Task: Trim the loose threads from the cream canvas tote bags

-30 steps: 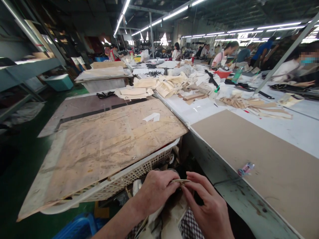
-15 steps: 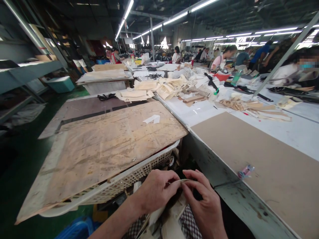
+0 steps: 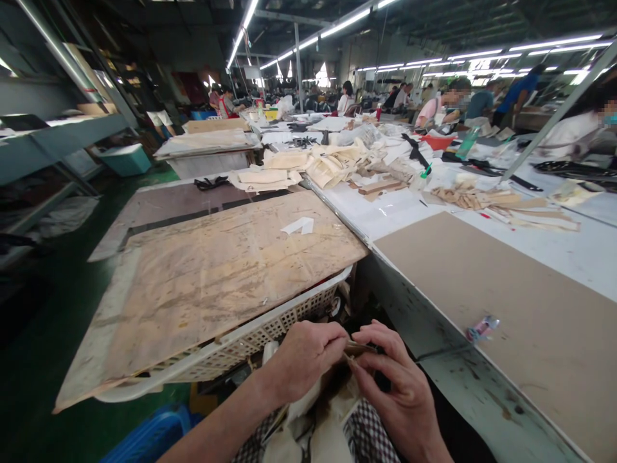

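Note:
A cream-coloured piece of material (image 3: pixel 332 444) with a dark brown patch hangs over my lap, on checked cloth. At its upper edge my left hand (image 3: pixel 306 357) is closed, thumb and fingers pinching the edge. My right hand (image 3: pixel 398 376) pinches the same edge just to the right, with thumb and fingertips around a thin fold. Both hands nearly meet in front of my body, below the table corner. The fingers hide part of the edge, and I cannot tell exactly what kind of piece it is.
A worn wooden board (image 3: pixel 231 276) lies over a white plastic basket (image 3: pixel 241 347) on the left, with a white strip (image 3: pixel 297 226) on it. The table at right carries a brown sheet (image 3: pixel 506 283), a small pinkish item (image 3: pixel 482 328) and cream pieces (image 3: pixel 337 164). A blue crate (image 3: pixel 149 437) stands low left.
The fold between my hands has opened slightly, showing more of its edge and the brown patch. My right fingers have shifted a little. The camera view has turned slightly left.

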